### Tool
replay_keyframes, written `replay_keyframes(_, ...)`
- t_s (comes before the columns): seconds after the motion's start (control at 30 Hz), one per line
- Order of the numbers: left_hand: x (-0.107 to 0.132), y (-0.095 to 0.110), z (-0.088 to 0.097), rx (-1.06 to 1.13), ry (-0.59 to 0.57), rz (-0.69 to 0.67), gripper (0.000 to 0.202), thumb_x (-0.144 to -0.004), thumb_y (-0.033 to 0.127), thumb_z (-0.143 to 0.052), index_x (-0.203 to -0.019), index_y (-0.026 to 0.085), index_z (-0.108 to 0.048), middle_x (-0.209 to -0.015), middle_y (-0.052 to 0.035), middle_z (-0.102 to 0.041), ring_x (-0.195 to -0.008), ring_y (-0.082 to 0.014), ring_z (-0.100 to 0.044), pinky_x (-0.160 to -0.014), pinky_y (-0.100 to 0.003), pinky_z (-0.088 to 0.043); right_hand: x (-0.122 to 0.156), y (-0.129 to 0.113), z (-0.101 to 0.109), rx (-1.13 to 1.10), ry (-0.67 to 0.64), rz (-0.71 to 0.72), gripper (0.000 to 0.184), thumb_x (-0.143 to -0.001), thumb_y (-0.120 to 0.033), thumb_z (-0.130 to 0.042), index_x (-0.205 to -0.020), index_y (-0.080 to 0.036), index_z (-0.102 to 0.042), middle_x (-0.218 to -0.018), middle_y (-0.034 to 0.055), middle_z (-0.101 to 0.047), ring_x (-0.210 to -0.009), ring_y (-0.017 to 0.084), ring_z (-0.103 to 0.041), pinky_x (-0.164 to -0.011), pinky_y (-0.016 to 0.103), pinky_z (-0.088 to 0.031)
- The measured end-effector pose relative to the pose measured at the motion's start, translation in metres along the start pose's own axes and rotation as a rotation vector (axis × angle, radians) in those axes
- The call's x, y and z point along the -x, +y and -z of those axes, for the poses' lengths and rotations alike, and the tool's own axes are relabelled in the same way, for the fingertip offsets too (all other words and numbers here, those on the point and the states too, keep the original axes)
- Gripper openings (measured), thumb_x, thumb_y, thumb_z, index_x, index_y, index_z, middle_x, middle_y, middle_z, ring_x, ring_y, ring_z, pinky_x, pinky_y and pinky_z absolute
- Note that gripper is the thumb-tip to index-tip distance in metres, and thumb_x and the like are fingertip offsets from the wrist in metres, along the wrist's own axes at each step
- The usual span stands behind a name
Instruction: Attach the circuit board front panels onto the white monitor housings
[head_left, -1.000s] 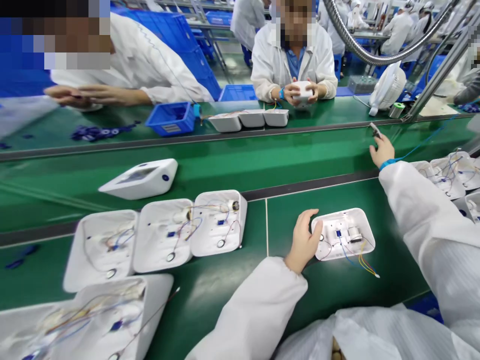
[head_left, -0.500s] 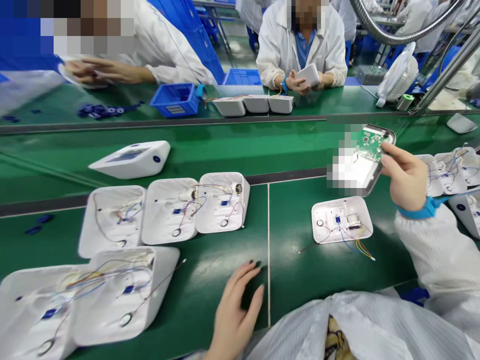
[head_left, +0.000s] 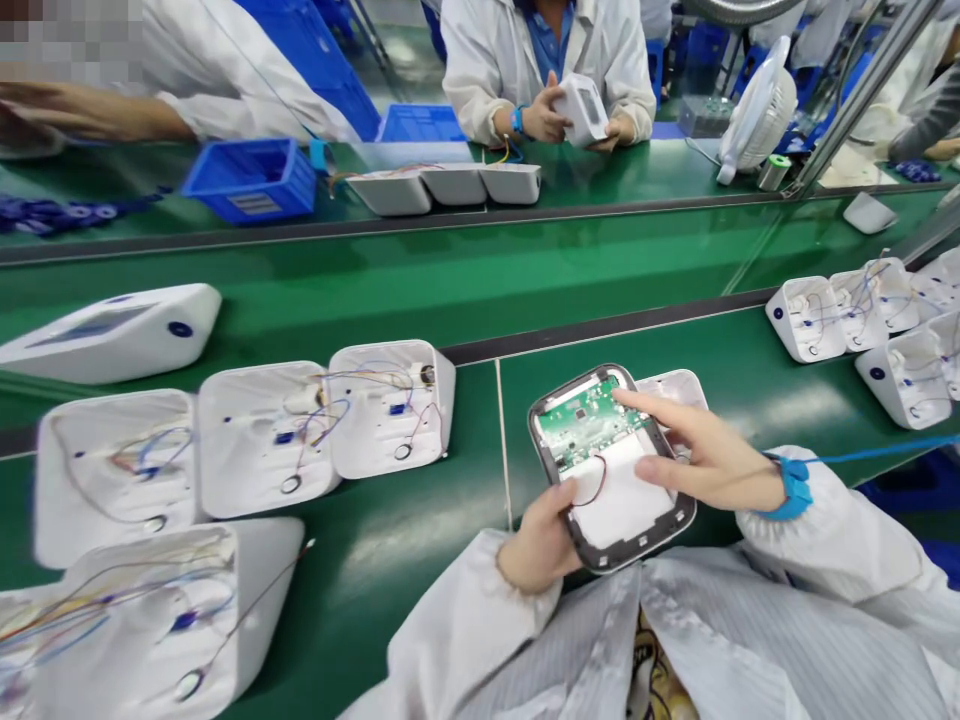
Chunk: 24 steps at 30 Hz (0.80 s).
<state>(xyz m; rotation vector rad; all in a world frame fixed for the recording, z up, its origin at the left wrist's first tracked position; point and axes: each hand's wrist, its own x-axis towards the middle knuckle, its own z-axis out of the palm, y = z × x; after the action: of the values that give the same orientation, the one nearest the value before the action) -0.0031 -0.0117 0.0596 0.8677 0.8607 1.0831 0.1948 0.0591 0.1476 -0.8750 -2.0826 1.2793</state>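
Note:
My left hand (head_left: 538, 535) is closed on the lower left edge of a rounded square cover panel (head_left: 619, 515) with a dark rim. The panel is tilted above the table, its inner side facing me. A green circuit board (head_left: 589, 415) fills its upper part, and a short dark red wire loops over the white lower part. Over the right edge lies my right hand (head_left: 705, 455), its forefinger at the board and its thumb on the white area; its other fingers are partly hidden. Behind the panel, mostly covered, is a white housing (head_left: 679, 385).
Open white housings (head_left: 262, 420) with wires stand in rows at left; more housings (head_left: 806, 320) stand at right. A closed white unit (head_left: 127, 335) lies far left. Across the bench, a person holds a white unit (head_left: 585, 110). A blue bin (head_left: 251, 180) and fan (head_left: 757, 115) stand there.
My right hand has brought the panel from the upper right down in front of me. My left hand has risen from the table and taken its lower left edge. The view has swung right.

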Motion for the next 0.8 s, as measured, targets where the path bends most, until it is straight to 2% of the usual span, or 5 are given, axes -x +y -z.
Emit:
replay_keyframes(0.17, -0.032, 0.027, -0.005, 0.297, -0.124, 0.123, 0.060, -0.065, 0.057, -0.066, -0.109, 0.016, -0.072, -0.102, -0.0118, -0.078, -0.118, -0.0454, -0.064, -0.100, -0.061, -0.052, 0.034, 0.001, 0.040, 0.499, 0.146, -0.084, 0.042, -0.095, -0.048, -0.057, -0.132, -0.026, -0.060, -0.139, 0.0113, -0.061, -0.132, 0.030, -0.056, -0.109, 0.051, -0.047)
replay_keyframes(0.27, -0.047, 0.038, -0.003, 0.352, -0.069, 0.030, 0.076, -0.064, 0.066, -0.059, -0.122, 0.018, -0.065, -0.117, -0.0131, -0.073, -0.122, -0.0470, -0.060, -0.101, -0.064, -0.049, 0.060, 0.010, 0.042, 0.601, 0.120, -0.338, 0.043, -0.088, -0.056, -0.065, -0.116, -0.024, -0.061, -0.099, 0.0087, -0.075, -0.090, 0.028, -0.073, -0.080, 0.043, -0.060)
replay_keyframes(0.37, -0.055, 0.037, 0.000, 0.369, -0.034, 0.001, 0.078, -0.069, 0.067, -0.049, -0.128, 0.017, -0.062, -0.130, -0.0160, -0.067, -0.121, -0.0463, -0.061, -0.101, -0.067, -0.047, 0.075, 0.019, 0.027, 0.458, -0.068, -0.453, 0.069, -0.075, -0.055, -0.079, -0.130, -0.023, -0.051, -0.078, 0.0001, -0.073, -0.061, 0.021, -0.070, -0.058, 0.033, -0.057)
replay_keyframes(0.57, -0.056, 0.023, -0.001, 0.354, 0.044, -0.035, 0.067, -0.070, 0.046, -0.052, -0.127, 0.013, -0.061, -0.120, -0.0160, -0.071, -0.121, -0.0454, -0.061, -0.097, -0.065, -0.051, 0.061, 0.019, 0.010, 0.437, 0.199, -0.195, 0.015, -0.093, -0.030, -0.060, -0.103, -0.026, -0.069, -0.086, 0.0023, -0.075, -0.075, 0.018, -0.071, -0.070, 0.033, -0.058)
replay_keyframes(0.8, -0.042, 0.019, -0.001, 0.242, 0.134, -0.094, 0.074, -0.068, 0.045, -0.071, -0.135, 0.016, -0.057, -0.134, -0.0143, -0.066, -0.125, -0.0446, -0.060, -0.104, -0.061, -0.050, 0.023, 0.031, 0.006, 0.384, 0.474, -0.043, 0.020, -0.094, -0.037, -0.061, -0.101, -0.031, -0.079, -0.108, 0.0067, -0.072, -0.099, 0.024, -0.068, -0.083, 0.042, -0.058)
